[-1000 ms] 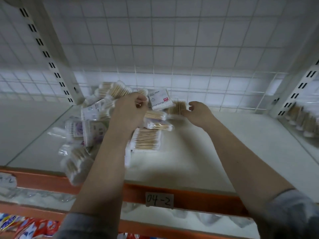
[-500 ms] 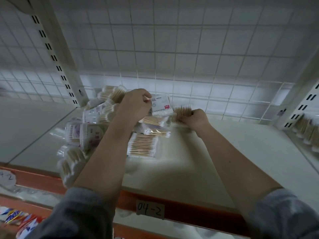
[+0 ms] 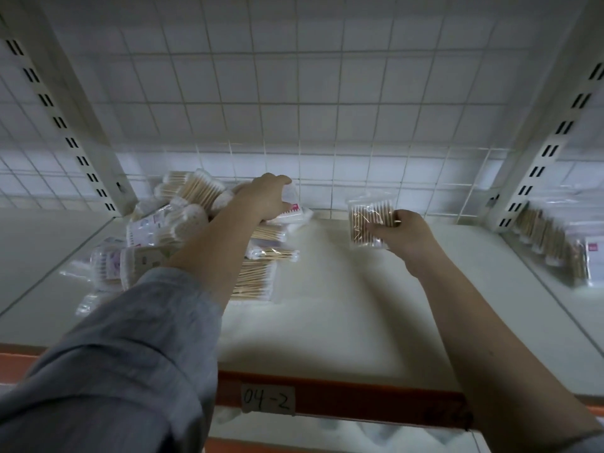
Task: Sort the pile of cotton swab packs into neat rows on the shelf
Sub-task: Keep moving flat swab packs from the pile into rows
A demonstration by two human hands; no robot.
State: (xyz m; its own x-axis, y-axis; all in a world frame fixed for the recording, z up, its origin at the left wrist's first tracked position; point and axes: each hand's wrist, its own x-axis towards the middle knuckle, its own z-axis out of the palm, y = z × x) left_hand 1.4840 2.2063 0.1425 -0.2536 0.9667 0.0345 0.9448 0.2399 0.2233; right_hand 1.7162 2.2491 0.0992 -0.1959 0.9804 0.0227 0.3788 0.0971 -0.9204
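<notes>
White shelf (image 3: pixel 343 305), wire grid back panel (image 3: pixel 294 109). Orange front rail (image 3: pixel 359 403) carries a handwritten label (image 3: pixel 267 400) reading "04-2".

Pile of cotton swab packs (image 3: pixel 196 223) sits at the left rear of the shelf, against the grid and beside the left upright post (image 3: pixel 65 109). Packs lie jumbled, overlapping, at mixed angles; wooden sticks visible through clear wrap.

Left hand (image 3: pixel 266 199) reaches over the pile, fingers curled down onto a white pack (image 3: pixel 294 212) at the pile's far right edge. Grey sleeve (image 3: pixel 130 354) covers the forearm.

Right hand (image 3: pixel 403 230) is well apart from the pile, toward mid-shelf near the back. Fingers and thumb pinch a single swab pack (image 3: pixel 367 223), held roughly upright with the sticks running vertically; whether its lower edge touches the shelf cannot be told.

In the next bay to the right, a row of packs (image 3: pixel 552 243) stands on edge, blurred.
</notes>
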